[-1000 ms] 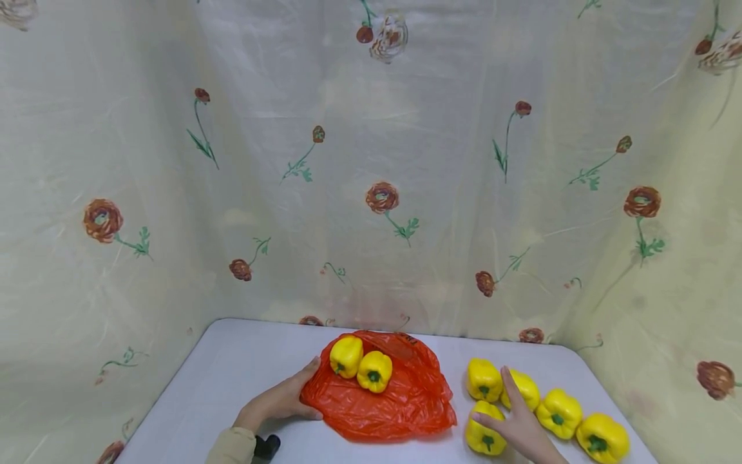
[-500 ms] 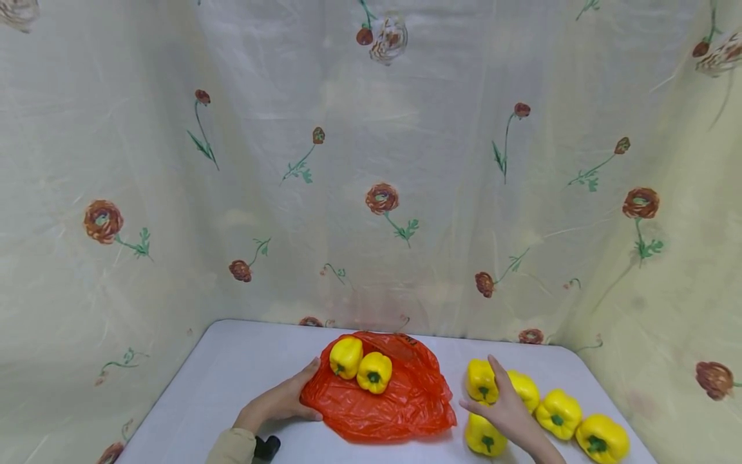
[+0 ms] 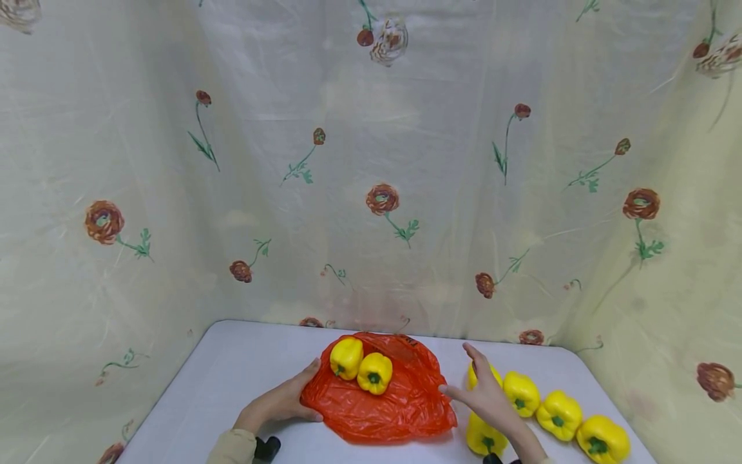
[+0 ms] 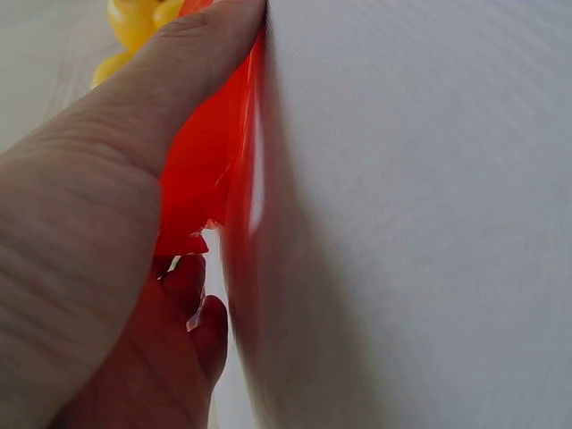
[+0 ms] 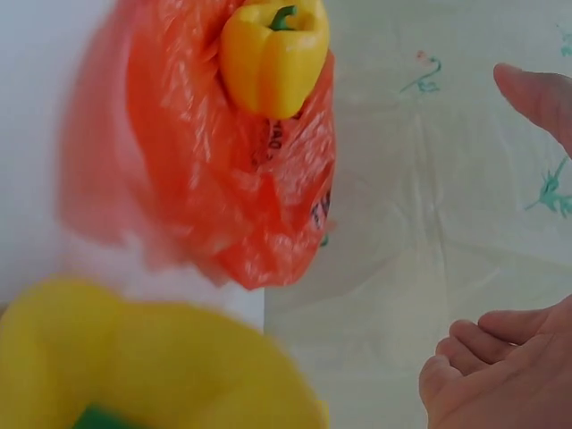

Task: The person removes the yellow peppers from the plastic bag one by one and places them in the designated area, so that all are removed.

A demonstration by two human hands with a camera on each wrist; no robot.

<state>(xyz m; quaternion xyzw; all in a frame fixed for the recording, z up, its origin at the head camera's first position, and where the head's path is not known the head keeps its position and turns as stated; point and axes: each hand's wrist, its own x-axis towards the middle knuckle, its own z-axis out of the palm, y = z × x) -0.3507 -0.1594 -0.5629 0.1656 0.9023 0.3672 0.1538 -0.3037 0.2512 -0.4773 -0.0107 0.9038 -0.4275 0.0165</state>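
On the white table a crumpled red plastic bag lies spread, with one yellow bell pepper and a second bell pepper on it. My left hand holds the bag's left edge; in the left wrist view the thumb is on the red plastic and curled fingertips show beyond it. To the right of the bag my right hand is spread, thumb and fingers wide apart, with nothing between them. It passes over two yellow peppers, partly hiding the rear pepper and the front pepper.
Running towards the table's right edge is a row of yellow bell peppers: one, another and a third. A flowered curtain encloses the table at the back and both sides.
My right hand has moved left and slightly back, from above the peppers to beside the bag's right edge. My left hand, the bag and the peppers stay put.
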